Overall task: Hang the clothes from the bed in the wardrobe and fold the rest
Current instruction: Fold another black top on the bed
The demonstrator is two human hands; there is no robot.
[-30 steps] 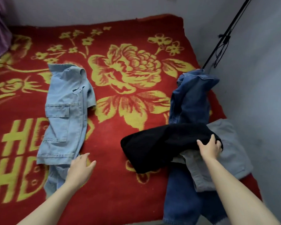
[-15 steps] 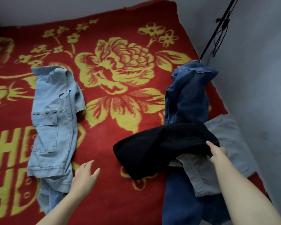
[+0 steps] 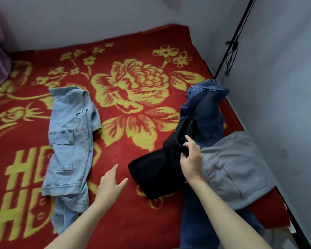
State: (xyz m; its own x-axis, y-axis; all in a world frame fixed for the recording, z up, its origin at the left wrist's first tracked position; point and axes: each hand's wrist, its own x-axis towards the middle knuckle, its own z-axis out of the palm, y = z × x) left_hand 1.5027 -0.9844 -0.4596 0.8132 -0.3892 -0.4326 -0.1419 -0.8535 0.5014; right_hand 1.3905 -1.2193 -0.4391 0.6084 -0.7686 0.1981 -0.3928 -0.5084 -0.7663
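Black garment (image 3: pixel 151 178) pinched by right hand (image 3: pixel 191 161) atop dark jeans (image 3: pixel 205 108), grey shorts (image 3: pixel 235 168) beside, left hand (image 3: pixel 110 187) splayed

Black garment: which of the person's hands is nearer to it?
Right. The right hand pinches the black garment; the left hand is open beside its left edge, not touching.

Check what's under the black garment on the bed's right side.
Under the black garment: dark blue jeans, running out above and below it, and the red blanket under its left end. The grey garment lies beside it; whether it reaches underneath is hidden.
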